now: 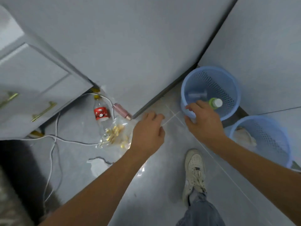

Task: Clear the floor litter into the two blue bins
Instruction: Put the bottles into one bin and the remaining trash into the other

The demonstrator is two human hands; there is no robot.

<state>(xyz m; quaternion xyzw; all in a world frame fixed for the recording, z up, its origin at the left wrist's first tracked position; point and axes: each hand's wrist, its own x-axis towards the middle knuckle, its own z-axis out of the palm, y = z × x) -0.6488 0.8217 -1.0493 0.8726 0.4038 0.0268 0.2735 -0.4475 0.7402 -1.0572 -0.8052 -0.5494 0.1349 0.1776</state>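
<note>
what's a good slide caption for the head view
Right hand over a blue bin; left hand near a bottle on the floor.

Count: two bins, one point(234, 88) at 1 o'clock and one point(280, 137) at 3, three bottles, red-label point(101, 112) at 10, clear point(197, 94) and green-cap point(215, 103) in the far bin, one snack bag point(114, 134), one tissue point(97, 165), one pink tube point(122, 111).
</note>
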